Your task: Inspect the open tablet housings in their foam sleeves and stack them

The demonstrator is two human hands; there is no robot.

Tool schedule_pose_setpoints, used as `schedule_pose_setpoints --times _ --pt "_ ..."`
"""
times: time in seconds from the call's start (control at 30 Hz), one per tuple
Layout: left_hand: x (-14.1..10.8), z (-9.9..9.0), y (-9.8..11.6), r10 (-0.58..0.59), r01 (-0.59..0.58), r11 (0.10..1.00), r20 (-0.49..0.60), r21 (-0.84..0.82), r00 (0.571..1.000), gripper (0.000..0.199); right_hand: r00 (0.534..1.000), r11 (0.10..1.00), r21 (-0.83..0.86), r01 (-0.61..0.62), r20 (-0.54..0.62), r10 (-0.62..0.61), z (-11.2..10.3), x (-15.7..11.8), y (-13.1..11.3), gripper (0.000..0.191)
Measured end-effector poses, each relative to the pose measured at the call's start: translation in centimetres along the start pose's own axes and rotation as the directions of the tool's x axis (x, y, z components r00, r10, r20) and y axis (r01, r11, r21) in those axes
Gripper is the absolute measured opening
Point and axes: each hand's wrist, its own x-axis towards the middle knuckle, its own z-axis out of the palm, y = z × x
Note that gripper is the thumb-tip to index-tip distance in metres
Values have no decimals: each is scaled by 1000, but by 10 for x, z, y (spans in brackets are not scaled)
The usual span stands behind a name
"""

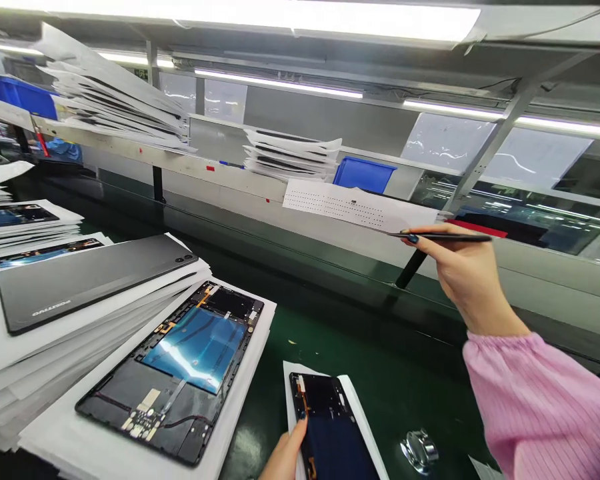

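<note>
The green counter (395,373) carries at the left a stack of white sheets (90,340) interleaved with tablets, topped by a grey tablet back cover (95,280). Beside it, an opened tablet body (180,380) lies on its own sheet, its circuit board exposed. Nearer the centre, a narrow dark panel (327,427) lies on a white sheet (291,393), its long axis slanting away from the person, its near end cut off by the frame. The left hand (285,457) is the nearer hand, with a fingertip on the panel's left edge; whether it grips cannot be told, as most of it falls below the frame. The right hand (465,273), in a pink sleeve (535,407), is raised well above the panel, pinching a slim black tool (440,237) between thumb and fingers. A chrome fitting (419,450) sits right of the panel; its function cannot be made out.
</note>
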Motion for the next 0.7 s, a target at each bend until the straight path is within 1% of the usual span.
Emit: schedule_pose_setpoints --times 0.07,0.1,0.13,0.17,0.2,0.23,0.27,0.33,0.4,0.47,0.5,0.57,0.7 --pt "-4 5 -3 -23 23 999 -11 -28 1000 53 996 996 2 -91 7 91 0 -44 1 8" --pt "-8 6 -4 -29 28 998 -22 -48 999 54 987 988 -12 -153 47 153 1 -71 3 7" --pt "-12 8 -4 -29 26 997 -39 -71 999 54 969 974 -27 -225 100 226 1 -100 5 7" --pt "-16 10 -3 0 -6 995 -63 -101 998 53 942 954 -45 -297 152 300 2 -130 8 8" --pt "-21 11 -1 26 -35 990 -69 -134 997 53 897 924 -61 -379 220 382 3 -158 11 9" --pt "-24 13 2 43 -51 984 -53 -168 998 54 824 869 -60 -491 291 486 5 -183 14 11" --pt "-27 15 6 50 -54 977 -25 -205 998 56 754 808 -46 -587 332 567 7 -205 18 13" --pt "-31 18 15 46 -41 966 14 -254 999 59 656 704 -12 -711 351 668 13 -236 25 19" --pt "-34 21 21 50 -38 960 36 -276 998 60 571 620 -14 -785 373 731 18 -250 32 25" --pt "-35 21 23 59 -44 958 44 -284 997 59 490 563 -55 -825 426 761 22 -253 38 26" --pt "-36 21 24 62 -46 957 47 -287 997 57 463 549 -72 -832 453 761 23 -252 40 25" --pt "-36 20 23 59 -41 955 52 -293 997 55 439 538 -73 -840 492 752 23 -249 42 23" --pt "-36 17 20 36 -21 950 40 -310 999 52 436 526 -37 -849 513 739 23 -247 42 17"
